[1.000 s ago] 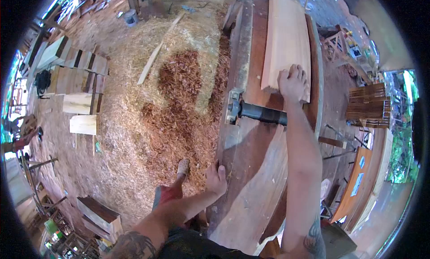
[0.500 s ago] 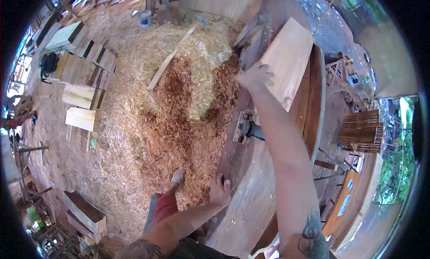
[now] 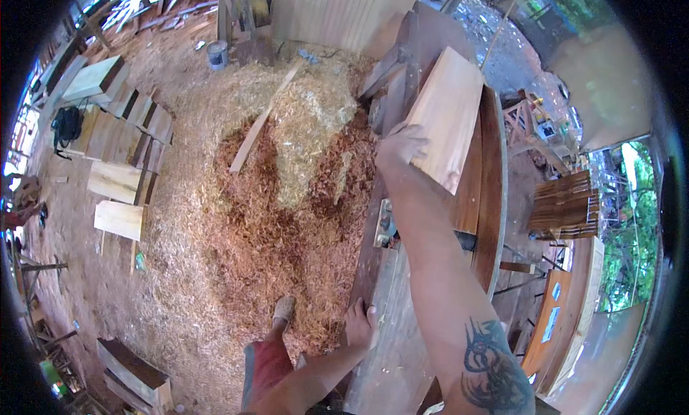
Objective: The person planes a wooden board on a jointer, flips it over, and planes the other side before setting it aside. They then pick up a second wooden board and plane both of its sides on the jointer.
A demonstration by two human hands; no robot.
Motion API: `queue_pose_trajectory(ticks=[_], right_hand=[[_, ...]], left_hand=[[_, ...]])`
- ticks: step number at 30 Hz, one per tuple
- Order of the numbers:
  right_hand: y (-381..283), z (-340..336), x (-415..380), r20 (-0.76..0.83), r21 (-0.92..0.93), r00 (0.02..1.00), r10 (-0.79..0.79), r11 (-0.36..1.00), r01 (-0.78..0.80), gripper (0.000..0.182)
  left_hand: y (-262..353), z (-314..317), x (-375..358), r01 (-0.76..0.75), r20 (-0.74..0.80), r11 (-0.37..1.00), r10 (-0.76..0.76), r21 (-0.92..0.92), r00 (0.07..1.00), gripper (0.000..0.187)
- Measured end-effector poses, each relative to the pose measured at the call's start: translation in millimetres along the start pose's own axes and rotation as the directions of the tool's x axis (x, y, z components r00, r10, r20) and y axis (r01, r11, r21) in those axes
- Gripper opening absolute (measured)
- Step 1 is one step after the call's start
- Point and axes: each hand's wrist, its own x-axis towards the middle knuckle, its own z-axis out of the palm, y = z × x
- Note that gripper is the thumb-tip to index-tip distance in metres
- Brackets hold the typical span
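A pale, smooth wooden board (image 3: 452, 106) lies lengthwise on the far part of a long, bench-like bed (image 3: 391, 329). My right hand (image 3: 403, 145) rests at the board's left edge near its closer end, fingers stretched flat over the wood. My tattooed right forearm crosses above the bed and partly covers a metal fitting (image 3: 385, 225) with bolts. Closer to me, my left hand (image 3: 359, 326) lies on the bed's left edge, thumb apart from the fingers, holding nothing.
Wood shavings (image 3: 280, 214) cover the floor left of the bed, with a narrow strip (image 3: 262, 121) across them. Stacked timber blocks (image 3: 115, 178) stand further left. A bucket (image 3: 217, 55) is at the back; dark slats (image 3: 567, 203) stand at right. My foot (image 3: 284, 309) is among the shavings.
The view has shifted, so most things sit lower and further left. My right hand's fingers lie flatter on the board, and its forearm hides more of the metal fitting.
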Motion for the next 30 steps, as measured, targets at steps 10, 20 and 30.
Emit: queue_pose_trajectory(ticks=[10,20,30], right_hand=[[96.7,-91.4,-36.1,-0.064,0.355,0.997,-0.048,0.932,0.068,0.124],[266.2,-22.0,-12.8,-0.21,0.741,0.977,0.04,0.658,0.132,0.134],[297.5,-47.0,14.4,0.201,0.98,0.974,-0.107,0.01,-0.201,0.058]], left_hand=[[0.3,7.5,1.2,0.038,-0.026,0.998,-0.036,0.057,0.999,0.068],[-10.6,13.2,5.2,-0.016,-0.035,0.999,0.017,0.031,0.999,0.068],[-2.5,10.3,2.9,-0.014,-0.054,1.0,0.015,0.025,0.998,0.066]])
